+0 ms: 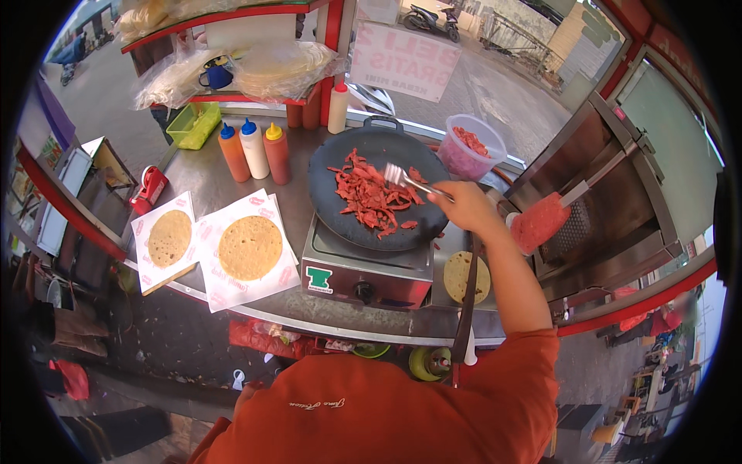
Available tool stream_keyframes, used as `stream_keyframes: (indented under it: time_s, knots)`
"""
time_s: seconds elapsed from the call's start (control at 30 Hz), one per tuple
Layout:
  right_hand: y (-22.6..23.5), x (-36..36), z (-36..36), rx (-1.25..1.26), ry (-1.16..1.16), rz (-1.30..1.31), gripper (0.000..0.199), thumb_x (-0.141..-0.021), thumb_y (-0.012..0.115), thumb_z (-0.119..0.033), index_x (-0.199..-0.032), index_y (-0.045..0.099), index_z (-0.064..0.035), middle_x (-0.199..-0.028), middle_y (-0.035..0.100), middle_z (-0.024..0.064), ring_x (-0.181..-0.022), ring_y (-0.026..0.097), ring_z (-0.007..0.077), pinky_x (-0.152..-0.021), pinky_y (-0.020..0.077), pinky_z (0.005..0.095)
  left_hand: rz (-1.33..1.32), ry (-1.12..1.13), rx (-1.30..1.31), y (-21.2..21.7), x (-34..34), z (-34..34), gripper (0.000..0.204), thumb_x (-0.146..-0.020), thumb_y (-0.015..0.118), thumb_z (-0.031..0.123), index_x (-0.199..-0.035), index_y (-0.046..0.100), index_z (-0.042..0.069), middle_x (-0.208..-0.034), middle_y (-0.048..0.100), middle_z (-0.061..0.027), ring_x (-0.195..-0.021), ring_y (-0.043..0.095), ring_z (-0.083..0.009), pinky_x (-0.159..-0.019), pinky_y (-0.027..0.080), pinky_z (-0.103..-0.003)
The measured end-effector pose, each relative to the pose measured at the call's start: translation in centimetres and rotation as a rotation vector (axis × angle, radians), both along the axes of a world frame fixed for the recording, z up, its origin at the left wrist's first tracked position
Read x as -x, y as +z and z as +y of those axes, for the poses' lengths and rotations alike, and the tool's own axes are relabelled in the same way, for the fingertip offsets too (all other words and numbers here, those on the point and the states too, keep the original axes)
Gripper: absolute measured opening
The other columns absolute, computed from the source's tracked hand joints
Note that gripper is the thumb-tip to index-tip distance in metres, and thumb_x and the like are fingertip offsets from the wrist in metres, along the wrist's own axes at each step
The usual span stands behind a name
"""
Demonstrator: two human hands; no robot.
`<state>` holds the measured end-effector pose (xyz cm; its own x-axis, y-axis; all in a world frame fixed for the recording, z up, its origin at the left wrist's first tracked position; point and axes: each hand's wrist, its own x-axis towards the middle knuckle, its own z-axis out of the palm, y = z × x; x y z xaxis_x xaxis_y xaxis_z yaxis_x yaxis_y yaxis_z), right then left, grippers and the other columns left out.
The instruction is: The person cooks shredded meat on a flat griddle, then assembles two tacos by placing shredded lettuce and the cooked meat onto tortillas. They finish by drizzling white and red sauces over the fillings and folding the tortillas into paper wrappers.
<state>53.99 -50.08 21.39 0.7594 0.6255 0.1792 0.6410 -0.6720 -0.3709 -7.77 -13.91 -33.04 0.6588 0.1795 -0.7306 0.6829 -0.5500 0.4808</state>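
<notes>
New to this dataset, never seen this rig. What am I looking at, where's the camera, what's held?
No machine here: a person at a food stall, filmed by a fisheye camera on their head looking down, so edges bend. The right hand holds a fork over red meat strips on a dark round griddle pan. The left hand is low, mostly hidden behind the orange shirt. On the steel counter: two flatbreads on paper, sauce bottles, a tub of meat.

Red meat strips (371,197) lie on a black griddle pan (332,174). Squeeze bottles: orange (234,153) and white (253,149) with blue caps, red (277,154) with a yellow cap. Golden-brown tortillas (250,247) sit on white, red-printed paper (212,290).
</notes>
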Motion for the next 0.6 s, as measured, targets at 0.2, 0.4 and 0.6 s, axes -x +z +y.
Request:
stream_keyframes:
  time_s: [0.2,0.4,0.6]
  knots:
    - [4.0,-0.8,-1.6,0.064,-0.182,0.073,0.038,-0.099,0.070,-0.039,-0.114,0.080,-0.0054,-0.090,0.077,0.0195,-0.082,0.073,0.0392,-0.077,0.0557,0.0481,0.108,-0.095,-0.089,2.5,4.1,0.6,0.037,-0.102,0.059,0.036,-0.127,0.071,0.012,-0.125,0.074,-0.0139,-0.120,0.070,-0.0301,-0.095,0.059,-0.044]
    - [1.0,3.4,2.6,0.072,-0.150,-0.258,0.032,-0.095,0.072,-0.033,-0.115,0.077,-0.0078,-0.100,0.077,0.0166,-0.095,0.073,0.0391,-0.081,0.0559,0.0505,0.108,-0.409,-0.334,2.7,0.3,4.4,0.038,-0.104,0.057,0.038,-0.129,0.070,0.012,-0.124,0.074,-0.0133,-0.119,0.070,-0.0298,-0.094,0.059,-0.044]
    - [0.9,5.7,2.6,-0.004,-0.133,-0.183,0.033,-0.098,0.069,-0.033,-0.111,0.077,-0.0036,-0.094,0.076,0.0190,-0.087,0.074,0.0395,-0.078,0.0562,0.0486,-0.214,0.341,0.127,0.5,-4.7,6.8,0.034,-0.105,0.061,0.033,-0.126,0.070,0.008,-0.108,0.077,-0.0123,-0.098,0.075,-0.0321,-0.080,0.060,-0.042]
